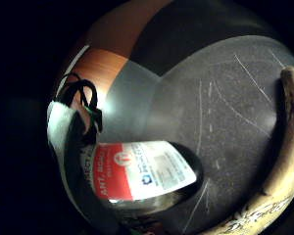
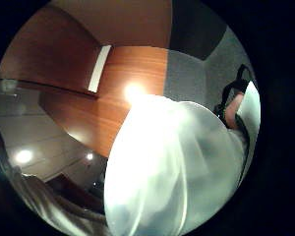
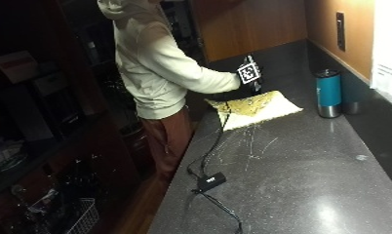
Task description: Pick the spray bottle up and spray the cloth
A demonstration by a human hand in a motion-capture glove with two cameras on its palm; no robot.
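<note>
In the outside view my gloved right hand (image 3: pixel 248 80) is raised over the dark countertop (image 3: pixel 300 165), just above the far edge of the cloth (image 3: pixel 254 108). The cloth is pale with a yellow-patterned middle and lies flat. The hand itself hides the spray bottle there. In the palm views the spray bottle sits right against my palm: its red and white label (image 1: pixel 142 171) and its translucent white body (image 2: pixel 172 167) show, with a finger (image 2: pixel 233 110) curled beside it. The cloth's edge (image 1: pixel 284 166) lies on the countertop (image 1: pixel 220 122) below the bottle.
A teal tumbler (image 3: pixel 327 92) stands on the countertop to the right of the cloth, near the back wall. A black cable with a small box (image 3: pixel 210 181) runs along the counter's front edge. A wood-panelled wall (image 3: pixel 261 24) rises behind the hand.
</note>
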